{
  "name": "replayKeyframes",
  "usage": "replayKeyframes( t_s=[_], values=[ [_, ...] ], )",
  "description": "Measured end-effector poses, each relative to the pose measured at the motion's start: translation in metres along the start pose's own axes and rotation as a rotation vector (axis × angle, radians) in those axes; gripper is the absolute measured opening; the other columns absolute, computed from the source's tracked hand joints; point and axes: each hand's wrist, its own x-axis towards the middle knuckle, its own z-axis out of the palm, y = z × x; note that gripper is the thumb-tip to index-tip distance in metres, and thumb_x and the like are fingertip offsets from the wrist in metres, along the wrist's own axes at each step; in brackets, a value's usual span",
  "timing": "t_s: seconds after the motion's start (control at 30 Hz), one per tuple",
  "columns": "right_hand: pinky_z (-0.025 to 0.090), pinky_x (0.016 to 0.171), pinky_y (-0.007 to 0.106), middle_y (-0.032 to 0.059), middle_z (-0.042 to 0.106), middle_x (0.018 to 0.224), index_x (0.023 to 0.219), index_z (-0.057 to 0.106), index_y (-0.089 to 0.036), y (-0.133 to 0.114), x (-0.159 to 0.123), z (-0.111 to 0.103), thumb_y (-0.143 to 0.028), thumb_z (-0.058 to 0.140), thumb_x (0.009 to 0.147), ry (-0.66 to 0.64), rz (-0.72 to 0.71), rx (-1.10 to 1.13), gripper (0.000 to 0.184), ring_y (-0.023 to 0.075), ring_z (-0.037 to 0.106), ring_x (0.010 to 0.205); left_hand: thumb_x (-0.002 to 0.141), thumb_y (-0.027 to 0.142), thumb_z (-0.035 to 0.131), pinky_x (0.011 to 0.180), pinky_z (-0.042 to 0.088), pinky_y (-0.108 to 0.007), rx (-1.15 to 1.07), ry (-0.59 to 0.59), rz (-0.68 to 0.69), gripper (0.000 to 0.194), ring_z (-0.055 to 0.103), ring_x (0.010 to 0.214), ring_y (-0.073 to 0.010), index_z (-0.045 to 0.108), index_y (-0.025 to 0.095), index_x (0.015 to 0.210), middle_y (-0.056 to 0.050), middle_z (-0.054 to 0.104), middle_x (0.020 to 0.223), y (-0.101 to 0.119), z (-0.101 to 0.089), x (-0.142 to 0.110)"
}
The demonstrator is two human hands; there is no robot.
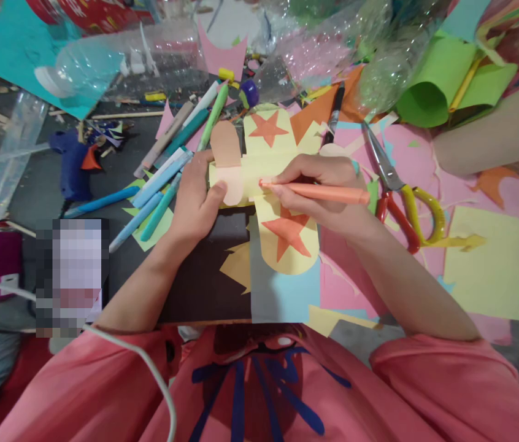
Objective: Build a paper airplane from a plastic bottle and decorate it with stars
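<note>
My right hand grips an orange marker, its tip at the middle of a pale yellow paper cutout. Two rounded flaps of the cutout, one at the top and one at the bottom, each bear an orange star. The left end is pinched by my left hand, thumb on top beside a pinkish rounded strip. A light blue sheet lies beneath the lower flap. My right fingers hide part of the cutout.
Several markers lie left of the cutout. Scissors rest on pink paper at the right. A blue glue gun and a phone are on the left. Clear plastic bottles line the back. Another person's arm reaches in from the right.
</note>
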Motion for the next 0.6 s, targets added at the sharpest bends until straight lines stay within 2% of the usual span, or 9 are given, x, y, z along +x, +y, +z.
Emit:
replayKeyframes(
  t_s=[0.2, 0.4, 0.6],
  values=[
    [0.04, 0.053, 0.026, -0.004, 0.059, 0.059, 0.067, 0.06, -0.021, 0.0023, -0.0005, 0.0006, -0.03, 0.065, 0.091, 0.022, -0.031, 0.028, 0.026, 0.0099, 0.049, 0.055, 0.101, 0.061, 0.028, 0.089, 0.052, -0.044, 0.06, -0.02, 0.006, 0.05, 0.064, 0.105, -0.0292, 0.052, 0.026, 0.127, -0.011, 0.065, 0.115, 0.0033, -0.0012, 0.0006],
    [0.044, 0.055, 0.03, -0.0021, 0.062, 0.062, 0.067, 0.061, -0.023, 0.0053, -0.0008, -0.0028, -0.031, 0.067, 0.09, -0.005, 0.023, 0.023, 0.025, 0.013, 0.054, 0.057, 0.101, 0.057, 0.03, 0.09, 0.052, -0.045, 0.083, -0.022, -0.003, 0.047, 0.063, 0.107, -0.0299, 0.052, 0.026, 0.129, -0.011, 0.064, 0.117, 0.0029, -0.0002, 0.0001],
    [0.046, 0.055, 0.031, -0.0011, 0.064, 0.064, 0.07, 0.06, -0.024, 0.0053, -0.0014, -0.0018, -0.03, 0.067, 0.091, 0.046, 0.017, 0.043, 0.023, 0.0141, 0.057, 0.057, 0.1, 0.056, 0.03, 0.091, 0.052, -0.045, 0.098, -0.023, -0.015, 0.046, 0.063, 0.106, -0.0301, 0.051, 0.026, 0.128, -0.011, 0.064, 0.116, 0.004, 0.0006, 0.0]
  ],
)
